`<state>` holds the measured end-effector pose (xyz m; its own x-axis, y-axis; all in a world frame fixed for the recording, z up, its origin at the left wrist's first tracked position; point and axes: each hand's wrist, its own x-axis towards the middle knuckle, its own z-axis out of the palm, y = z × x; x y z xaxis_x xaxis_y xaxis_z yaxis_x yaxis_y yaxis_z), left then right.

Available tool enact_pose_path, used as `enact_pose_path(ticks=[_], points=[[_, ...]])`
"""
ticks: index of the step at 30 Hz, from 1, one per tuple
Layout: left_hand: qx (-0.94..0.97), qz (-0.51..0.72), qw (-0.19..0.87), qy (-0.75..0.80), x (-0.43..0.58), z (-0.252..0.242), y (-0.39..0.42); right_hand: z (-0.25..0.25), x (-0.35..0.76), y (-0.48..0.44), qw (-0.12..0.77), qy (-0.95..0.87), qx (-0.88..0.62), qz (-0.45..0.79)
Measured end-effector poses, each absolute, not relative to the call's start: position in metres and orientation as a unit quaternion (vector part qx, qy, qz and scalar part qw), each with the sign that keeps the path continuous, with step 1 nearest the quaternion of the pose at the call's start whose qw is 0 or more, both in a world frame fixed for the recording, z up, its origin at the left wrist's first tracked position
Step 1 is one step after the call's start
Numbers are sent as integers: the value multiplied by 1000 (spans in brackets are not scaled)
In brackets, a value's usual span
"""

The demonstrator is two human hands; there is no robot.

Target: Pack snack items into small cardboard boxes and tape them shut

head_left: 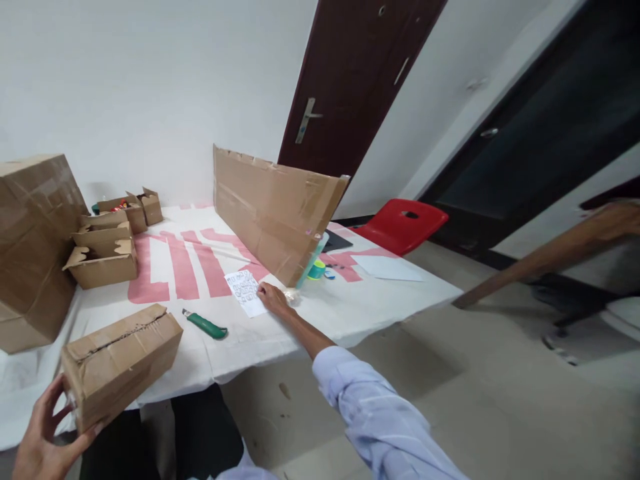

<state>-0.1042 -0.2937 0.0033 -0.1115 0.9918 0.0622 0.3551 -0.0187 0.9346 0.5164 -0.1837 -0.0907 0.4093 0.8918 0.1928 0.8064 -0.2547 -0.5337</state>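
Note:
My left hand [50,427] grips the near end of a long taped cardboard box [125,363], thumb on one side and fingers on the other. The box lies at the table's front edge. Out to the right, my right hand [274,298] is closed at the right edge of a white paper sheet [245,290] printed with small dark figures; its fingertips look pinched on the sheet. A green utility knife [206,325] rests between the box and the paper. Just beyond my right hand is a small clear crumpled thing [291,295] that I cannot make out.
A tall cardboard panel [270,207] stands upright behind the paper, beside a green tape roll [317,269]. Small open boxes [103,263] and a large carton [37,247] occupy the left. A red chair [405,227] is past the table's far side.

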Motion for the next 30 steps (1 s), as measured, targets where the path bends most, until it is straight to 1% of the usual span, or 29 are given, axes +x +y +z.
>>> enact_pose_path(ticks=[6, 11, 14, 16, 21, 26, 30], points=[[591, 451, 362, 563, -109, -9, -304, -89, 495, -205, 322, -543, -775, 22], [592, 452, 402, 533, -104, 7, -322, -102, 487, -226, 364, -583, -726, -1], [587, 478, 401, 516, -104, 15, -327, -116, 467, -240, 410, -617, -671, -40], [591, 485, 397, 508, -104, 18, -326, -122, 443, -252, 417, -654, -630, -34], [598, 482, 392, 506, -106, 22, -320, -122, 374, -275, 343, -727, -595, 25], [619, 455, 387, 511, -109, 32, -317, -119, 344, -273, 257, -744, -616, 1], [642, 424, 383, 512, -108, 44, -318, -122, 340, -269, 241, -742, -625, -23]])
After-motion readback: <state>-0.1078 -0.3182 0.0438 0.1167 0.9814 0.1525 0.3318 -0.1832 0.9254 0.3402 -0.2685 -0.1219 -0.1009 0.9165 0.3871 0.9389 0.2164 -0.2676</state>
